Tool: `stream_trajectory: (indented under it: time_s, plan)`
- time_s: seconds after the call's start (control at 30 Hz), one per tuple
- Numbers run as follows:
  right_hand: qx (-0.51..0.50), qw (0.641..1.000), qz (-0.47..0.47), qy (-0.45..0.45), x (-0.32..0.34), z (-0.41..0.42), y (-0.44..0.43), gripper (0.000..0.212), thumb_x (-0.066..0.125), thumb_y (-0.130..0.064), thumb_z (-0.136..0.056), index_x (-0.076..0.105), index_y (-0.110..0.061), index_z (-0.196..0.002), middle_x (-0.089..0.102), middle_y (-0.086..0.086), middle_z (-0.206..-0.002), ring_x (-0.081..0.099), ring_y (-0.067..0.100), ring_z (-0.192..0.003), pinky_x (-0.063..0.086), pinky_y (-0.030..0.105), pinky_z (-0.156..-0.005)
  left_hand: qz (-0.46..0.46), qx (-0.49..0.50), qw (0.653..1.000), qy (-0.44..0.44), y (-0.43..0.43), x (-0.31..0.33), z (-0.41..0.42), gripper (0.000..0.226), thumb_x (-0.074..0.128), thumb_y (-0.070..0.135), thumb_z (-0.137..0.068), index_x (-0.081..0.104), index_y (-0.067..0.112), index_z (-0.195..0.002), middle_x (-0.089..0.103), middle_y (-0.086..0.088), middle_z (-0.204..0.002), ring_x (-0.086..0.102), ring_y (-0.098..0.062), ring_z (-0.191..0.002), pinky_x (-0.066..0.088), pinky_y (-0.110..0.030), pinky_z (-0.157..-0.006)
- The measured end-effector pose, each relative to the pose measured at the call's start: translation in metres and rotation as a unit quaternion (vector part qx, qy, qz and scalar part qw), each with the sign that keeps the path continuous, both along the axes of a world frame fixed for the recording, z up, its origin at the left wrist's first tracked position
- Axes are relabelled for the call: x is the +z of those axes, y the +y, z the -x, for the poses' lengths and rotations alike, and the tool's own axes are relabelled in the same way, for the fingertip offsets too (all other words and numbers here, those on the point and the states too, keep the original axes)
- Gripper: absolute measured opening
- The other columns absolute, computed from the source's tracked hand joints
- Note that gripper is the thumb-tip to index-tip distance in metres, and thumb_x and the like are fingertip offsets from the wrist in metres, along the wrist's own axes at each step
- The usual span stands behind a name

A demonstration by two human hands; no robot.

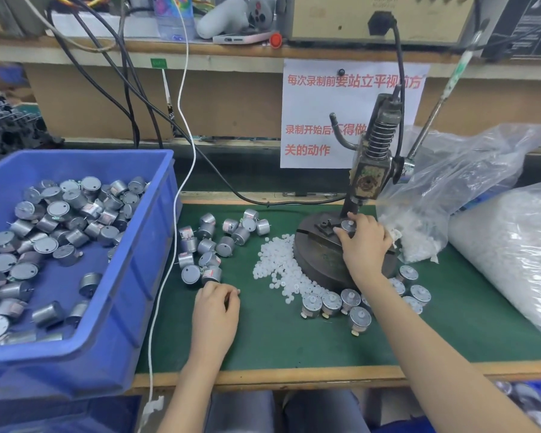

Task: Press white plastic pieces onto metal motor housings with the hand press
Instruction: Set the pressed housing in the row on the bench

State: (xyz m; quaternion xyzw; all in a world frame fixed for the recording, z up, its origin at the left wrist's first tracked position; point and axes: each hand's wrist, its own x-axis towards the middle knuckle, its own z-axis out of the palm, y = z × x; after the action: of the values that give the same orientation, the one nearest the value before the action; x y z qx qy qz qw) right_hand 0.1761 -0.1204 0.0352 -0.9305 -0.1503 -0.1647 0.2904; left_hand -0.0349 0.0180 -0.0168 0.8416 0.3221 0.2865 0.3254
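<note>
Motor [348, 226]: 1 small metal can, stiff, smooth, likely light; hold by round sides. Right hand [364, 245] grips it under press [369, 179]. Left hand [216, 307] curled on counter [294, 345], contents not discernible.

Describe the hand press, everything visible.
The hand press looks like worn dark metal. A heavy round base sits on the green mat, and an upright column carries a grimy head with a coil spring on top. A long lever angles up to the right. The right hand grips a motor housing on the base fixture, below the ram. White plastic pieces are heaped at the base's left edge.
</note>
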Motion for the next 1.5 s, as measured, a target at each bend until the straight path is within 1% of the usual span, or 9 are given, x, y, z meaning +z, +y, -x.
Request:
stream_trajectory:
  time_s: [0.2, 0.33, 0.47, 0.63, 0.8, 1.0, 1.1, 1.2, 1.5]
  plan:
    - [0.030, 0.900, -0.432, 0.046, 0.028, 0.000, -0.019, 0.051, 0.043, -0.002, -0.087, 0.039, -0.008, -0.137, 0.047, 0.005, -0.132, 0.047, 0.009, -0.111, 0.035, 0.003, -0.088, 0.000, 0.000, 1.000, 0.000, 0.000, -0.001, 0.000, 0.015, 0.054, 0.002, -0.088, 0.068, 0.004, -0.085, 0.057, -0.005, -0.087, 0.044, -0.020, -0.084, 0.030, -0.023, -0.074]
    - [0.049, 0.858, -0.504, 0.088, 0.077, -0.018, -0.017, 0.055, 0.037, 0.002, -0.090, 0.029, -0.010, -0.143, 0.038, 0.004, -0.144, 0.037, 0.012, -0.130, 0.030, 0.019, -0.102, 0.001, 0.003, 1.000, 0.008, 0.001, -0.001, 0.000, 0.015, 0.053, 0.004, -0.089, 0.068, 0.004, -0.086, 0.056, -0.004, -0.088, 0.044, -0.021, -0.087, 0.032, -0.025, -0.076]
    - [0.073, 0.815, -0.565, 0.102, 0.132, -0.037, -0.014, 0.044, 0.042, -0.003, -0.091, 0.038, -0.007, -0.135, 0.056, 0.004, -0.121, 0.055, 0.012, -0.106, 0.044, 0.022, -0.090, 0.001, 0.002, 1.000, 0.010, -0.002, 0.002, 0.000, 0.015, 0.054, 0.004, -0.089, 0.068, 0.004, -0.086, 0.056, -0.004, -0.088, 0.045, -0.022, -0.088, 0.031, -0.024, -0.076]
    - [0.084, 0.824, -0.559, 0.035, 0.147, -0.026, -0.011, 0.014, 0.045, -0.008, -0.088, 0.047, -0.019, -0.096, 0.046, -0.007, -0.086, 0.049, 0.009, -0.079, 0.041, 0.018, -0.073, -0.006, 0.007, 1.000, 0.015, -0.001, 0.001, -0.001, 0.015, 0.053, 0.005, -0.089, 0.068, 0.005, -0.086, 0.054, -0.001, -0.087, 0.044, -0.020, -0.087, 0.030, -0.022, -0.074]
    - [0.106, 0.829, -0.548, -0.033, 0.106, -0.003, -0.019, 0.026, 0.046, 0.001, -0.084, 0.037, -0.023, -0.078, 0.039, -0.007, -0.075, 0.040, -0.005, -0.062, 0.037, 0.014, -0.066, -0.013, 0.013, 1.000, 0.017, -0.002, 0.001, -0.003, 0.014, 0.054, 0.004, -0.089, 0.067, 0.004, -0.084, 0.051, 0.000, -0.084, 0.043, -0.020, -0.085, 0.028, -0.021, -0.072]
    - [0.082, 0.865, -0.490, -0.076, 0.089, -0.002, -0.015, 0.039, 0.047, -0.001, -0.081, 0.040, -0.010, -0.118, 0.046, 0.000, -0.113, 0.046, 0.004, -0.103, 0.033, 0.005, -0.089, -0.011, 0.010, 1.000, 0.022, -0.002, 0.002, -0.002, 0.014, 0.054, 0.003, -0.088, 0.068, 0.003, -0.084, 0.051, -0.002, -0.082, 0.044, -0.024, -0.084, 0.030, -0.025, -0.073]
    - [0.023, 0.918, -0.394, 0.043, 0.053, -0.007, -0.018, 0.061, 0.047, -0.002, -0.085, 0.024, -0.004, -0.142, 0.026, 0.013, -0.143, 0.031, 0.021, -0.131, 0.025, 0.026, -0.109, -0.009, 0.005, 1.000, 0.026, -0.002, 0.002, -0.002, 0.014, 0.053, 0.004, -0.089, 0.067, 0.003, -0.085, 0.051, -0.002, -0.083, 0.043, -0.022, -0.084, 0.030, -0.024, -0.074]
    - [0.014, 0.965, -0.205, 0.163, 0.019, -0.009, -0.017, 0.047, 0.047, -0.012, -0.090, 0.039, 0.002, -0.134, 0.038, 0.022, -0.137, 0.038, 0.031, -0.125, 0.029, 0.037, -0.104, -0.009, 0.006, 1.000, 0.023, -0.001, 0.002, -0.001, 0.015, 0.053, 0.005, -0.089, 0.067, 0.004, -0.085, 0.051, -0.002, -0.083, 0.044, -0.022, -0.085, 0.029, -0.023, -0.073]
    - [0.081, 0.996, 0.015, 0.014, 0.011, -0.003, -0.014, 0.035, 0.057, -0.014, -0.086, 0.060, -0.002, -0.118, 0.060, 0.017, -0.119, 0.048, 0.032, -0.115, 0.034, 0.038, -0.097, -0.022, 0.001, 1.000, 0.022, -0.001, 0.000, -0.001, 0.013, 0.054, 0.005, -0.089, 0.067, 0.004, -0.086, 0.051, -0.003, -0.085, 0.046, -0.024, -0.087, 0.032, -0.025, -0.076]
